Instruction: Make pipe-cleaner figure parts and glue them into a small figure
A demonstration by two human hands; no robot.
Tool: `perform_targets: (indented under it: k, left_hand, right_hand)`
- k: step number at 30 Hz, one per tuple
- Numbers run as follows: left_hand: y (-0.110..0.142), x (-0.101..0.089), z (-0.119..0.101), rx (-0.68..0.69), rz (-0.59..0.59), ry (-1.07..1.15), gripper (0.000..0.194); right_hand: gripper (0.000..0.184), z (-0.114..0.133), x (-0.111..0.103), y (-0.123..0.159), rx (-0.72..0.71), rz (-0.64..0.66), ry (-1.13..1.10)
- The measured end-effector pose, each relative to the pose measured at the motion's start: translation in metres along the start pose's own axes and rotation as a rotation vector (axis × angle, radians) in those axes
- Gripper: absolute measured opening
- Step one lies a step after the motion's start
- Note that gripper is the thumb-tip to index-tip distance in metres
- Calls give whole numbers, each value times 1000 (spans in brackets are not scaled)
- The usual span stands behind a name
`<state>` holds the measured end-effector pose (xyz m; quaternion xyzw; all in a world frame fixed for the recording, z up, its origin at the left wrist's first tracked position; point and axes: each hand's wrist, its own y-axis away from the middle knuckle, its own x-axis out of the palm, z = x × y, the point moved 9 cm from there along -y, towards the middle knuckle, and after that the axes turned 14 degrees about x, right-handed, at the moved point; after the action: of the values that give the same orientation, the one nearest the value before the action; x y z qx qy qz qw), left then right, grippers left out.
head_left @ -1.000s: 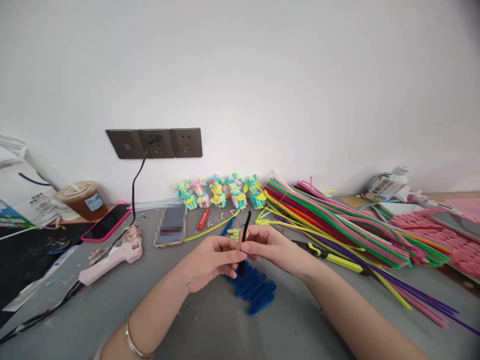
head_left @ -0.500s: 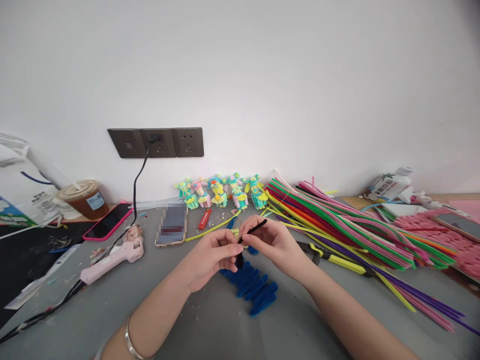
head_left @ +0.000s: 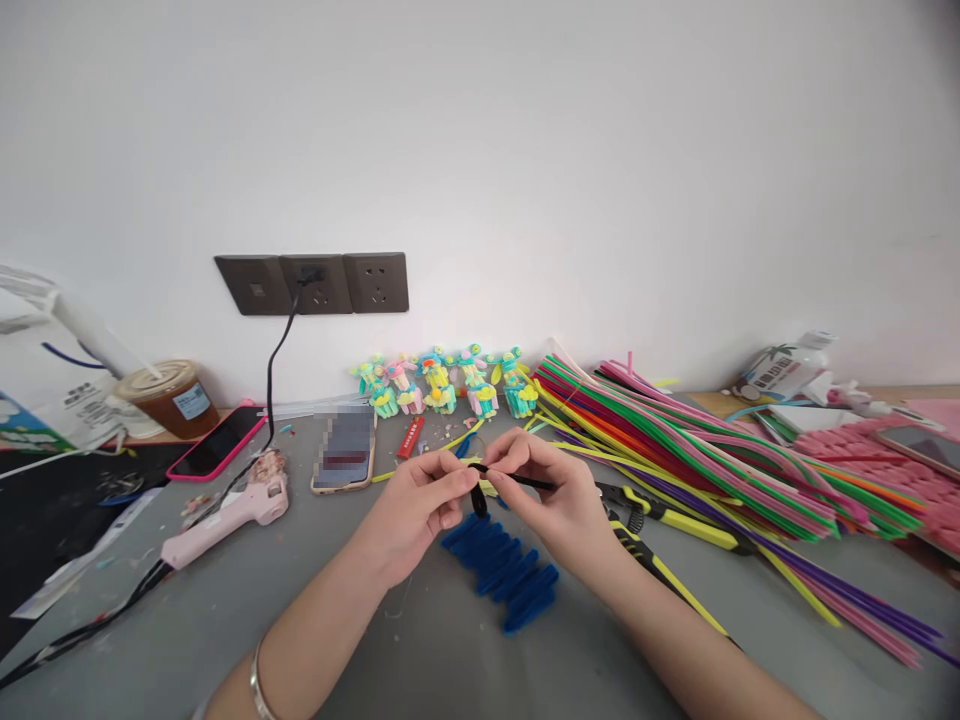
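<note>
A black pipe cleaner [head_left: 480,499] is pinched between both hands, bent into a small loop that hangs down. My left hand [head_left: 429,505] closes thumb and fingertips on it near the loop. Just to the right, my right hand [head_left: 553,492] grips the other stretch, which runs back under its fingers. Below them on the grey table [head_left: 420,640] lies a blue pipe cleaner folded in zigzags [head_left: 506,575]. Yellow-and-black pliers [head_left: 679,522] lie beside my right hand, partly hidden by it.
Bundled coloured pipe cleaners [head_left: 690,440] spread across the right. Small pastel figures [head_left: 439,385] stand by the wall. To the left are a pink glue gun [head_left: 225,522] with a cord, a pink-cased phone [head_left: 219,442], another phone [head_left: 343,450] and a drink cup [head_left: 171,400].
The black pipe cleaner's end, which pointed up to the right, now lies flatter under my right hand's fingers. My right hand has shifted slightly, uncovering more of the pliers.
</note>
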<state>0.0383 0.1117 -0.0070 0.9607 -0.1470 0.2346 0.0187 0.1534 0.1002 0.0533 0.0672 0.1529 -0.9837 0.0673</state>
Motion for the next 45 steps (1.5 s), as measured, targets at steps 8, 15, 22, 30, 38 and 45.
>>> perform_targets:
  k: [8, 15, 22, 30, 38, 45]
  left_hand:
    - [-1, -3, -6, 99, -105, 31, 35]
    - [1, -5, -10, 198, -169, 36, 36]
    - [1, 1, -9, 225, -139, 73, 35]
    - [-1, -3, -11, 204, -130, 8, 25]
    - [0, -2, -11, 207, -146, 35, 27]
    - [-7, -8, -20, 204, -46, -117, 31]
  right_hand:
    - [15, 24, 7, 18, -263, -114, 261]
    - [18, 26, 14, 23, -338, -148, 363]
    - [6, -4, 7, 8, -32, -107, -44]
    - [6, -16, 7, 2, 133, -58, 19]
    - [9, -19, 8, 0, 176, -19, -75]
    - [22, -32, 1, -8, 321, 56, -184]
